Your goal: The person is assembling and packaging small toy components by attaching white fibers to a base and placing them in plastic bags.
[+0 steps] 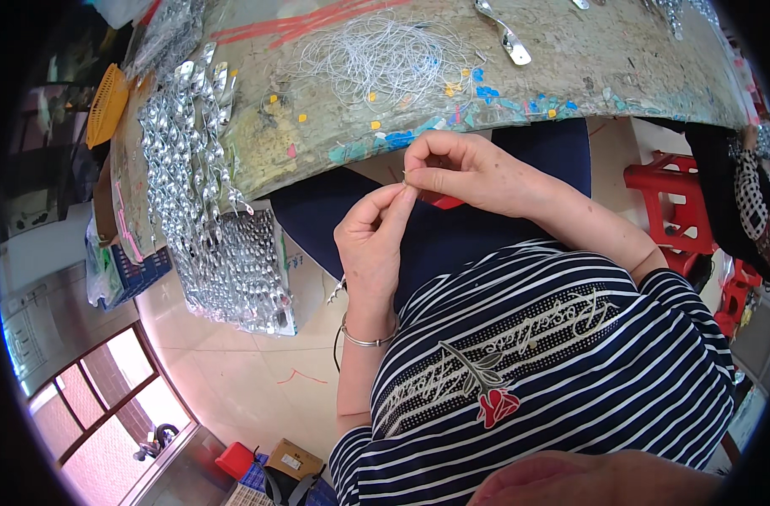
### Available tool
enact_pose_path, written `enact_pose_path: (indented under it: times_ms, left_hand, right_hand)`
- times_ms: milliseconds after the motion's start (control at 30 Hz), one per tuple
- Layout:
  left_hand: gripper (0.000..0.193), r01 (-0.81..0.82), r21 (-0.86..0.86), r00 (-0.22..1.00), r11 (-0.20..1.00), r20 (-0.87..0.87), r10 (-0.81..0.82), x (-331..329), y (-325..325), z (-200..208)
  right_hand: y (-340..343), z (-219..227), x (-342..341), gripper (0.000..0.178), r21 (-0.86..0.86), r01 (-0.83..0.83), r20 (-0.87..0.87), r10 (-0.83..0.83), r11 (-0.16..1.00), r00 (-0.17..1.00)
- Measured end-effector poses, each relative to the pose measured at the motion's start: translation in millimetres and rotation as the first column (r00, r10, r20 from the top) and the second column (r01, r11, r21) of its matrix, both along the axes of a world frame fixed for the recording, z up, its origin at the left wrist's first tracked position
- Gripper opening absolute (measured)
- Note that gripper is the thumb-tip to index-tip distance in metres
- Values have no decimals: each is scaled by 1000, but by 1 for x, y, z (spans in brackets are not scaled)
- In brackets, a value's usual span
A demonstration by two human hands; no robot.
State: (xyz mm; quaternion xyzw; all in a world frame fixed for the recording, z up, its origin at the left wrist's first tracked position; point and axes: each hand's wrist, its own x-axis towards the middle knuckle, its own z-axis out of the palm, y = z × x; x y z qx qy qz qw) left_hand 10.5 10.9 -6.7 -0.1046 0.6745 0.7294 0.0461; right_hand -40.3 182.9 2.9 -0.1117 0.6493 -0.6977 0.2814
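My left hand [372,236] and my right hand [477,175] meet just in front of the table edge, above my lap. Both are closed in a pinch, thumb against forefinger, with the fingertips touching or nearly so. What they pinch is too small to make out. A bit of twisted silvery metal [338,291] shows beside my left wrist; whether it hangs from the fingers is hidden. Beyond the hands, a loose tangle of thin whitish thread [385,61] lies on the worn table [309,156]. A twisted shiny metal strip [509,42] rests to its right.
Many twisted silvery strips [187,139] hang over the table's left edge, with a dense silvery bundle [237,274] below. A yellow basket [107,105] stands at far left. Red stools [676,202] are on the right. Boxes [294,460] sit on the floor at lower left.
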Motion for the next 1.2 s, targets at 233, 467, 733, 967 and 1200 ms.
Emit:
enact_pose_path:
  times_ms: [233,467,733,967,1200]
  left_hand:
    - [13,59,-44,998,997,17,-58,0,-6,5]
    - [13,117,-13,993,993,30,-117,2,-14,3]
    - [12,290,80,934,954,193,-300,8,-20,-5]
    - [31,391,80,909,917,123,-398,16,-30,-18]
    - [26,369,-35,889,929,304,-342,34,-69,-22]
  right_hand:
    - [0,4,-8,13,-283,35,160,11,958,987]
    - [19,18,-25,11,-199,118,75,-105,973,992]
    - [40,28,-37,12,-272,293,56,-289,917,956]
    - [37,31,-38,10,-201,292,80,-282,935,956]
    - [58,30,-52,11,-284,367,40,-371,886,928]
